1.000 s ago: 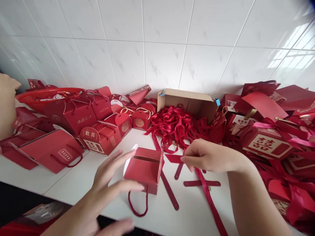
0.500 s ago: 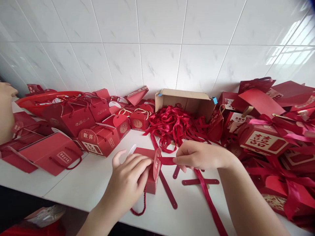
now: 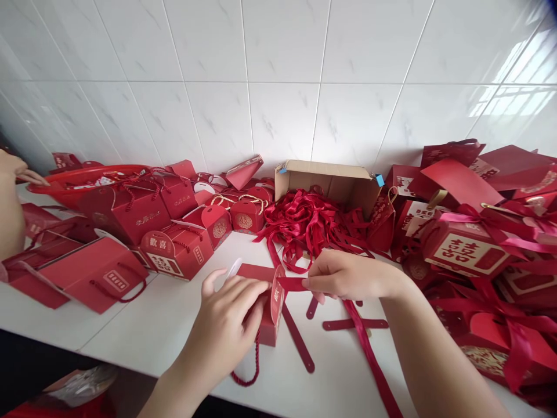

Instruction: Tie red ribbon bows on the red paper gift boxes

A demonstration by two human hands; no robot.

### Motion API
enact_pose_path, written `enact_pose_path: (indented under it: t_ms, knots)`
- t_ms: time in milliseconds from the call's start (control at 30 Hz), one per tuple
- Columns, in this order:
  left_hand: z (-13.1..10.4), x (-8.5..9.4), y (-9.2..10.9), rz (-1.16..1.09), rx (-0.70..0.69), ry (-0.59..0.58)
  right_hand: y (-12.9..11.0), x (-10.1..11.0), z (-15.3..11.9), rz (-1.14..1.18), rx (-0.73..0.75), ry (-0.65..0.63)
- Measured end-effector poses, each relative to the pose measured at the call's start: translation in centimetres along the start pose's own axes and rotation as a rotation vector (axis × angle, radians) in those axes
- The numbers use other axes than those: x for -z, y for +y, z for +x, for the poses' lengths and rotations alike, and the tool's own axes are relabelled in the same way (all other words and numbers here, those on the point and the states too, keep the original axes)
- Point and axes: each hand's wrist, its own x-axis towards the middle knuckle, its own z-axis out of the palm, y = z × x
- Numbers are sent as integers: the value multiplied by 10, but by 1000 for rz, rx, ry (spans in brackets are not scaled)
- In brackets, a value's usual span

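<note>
A small red gift box with rounded end flaps stands on the white table in front of me. My left hand is closed over its top, fingertips against the right-hand flap; what lies under the fingers is hidden. From that flap a flat red ribbon runs to the right, its other end pinched in my right hand. A dark red rope handle hangs in a loop at the box's near side. Beyond my right wrist's left side, a long ribbon trails down the table.
Dark red straps with end holes lie right of the box. Behind is a ribbon heap spilling from a cardboard carton. Finished-looking boxes with bows crowd the right; more boxes and another person's hand at a red basin are left.
My right hand has shifted slightly left toward the box, still pinching the ribbon. My left hand stays on the box. The other person's hand has reached to the basin's rim.
</note>
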Motion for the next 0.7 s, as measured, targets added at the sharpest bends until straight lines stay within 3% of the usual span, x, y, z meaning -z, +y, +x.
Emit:
enact_pose_path:
  t_ms: [133,467,533,600,700]
  knots:
    - [-2,-3,-1,33,-22,13,-2,-2,3,10,-18,-11]
    - [2,-14,7,52,56,187,0,-22,26,69,42,-4]
    - [1,-16,7,41,75,220,2,-24,25,-9,47,82]
    - [1,-16,8,41,73,271,5,-24,24,-94,55,252]
    - [7,-11,9,70,47,354,6,-24,26,-45,196,406]
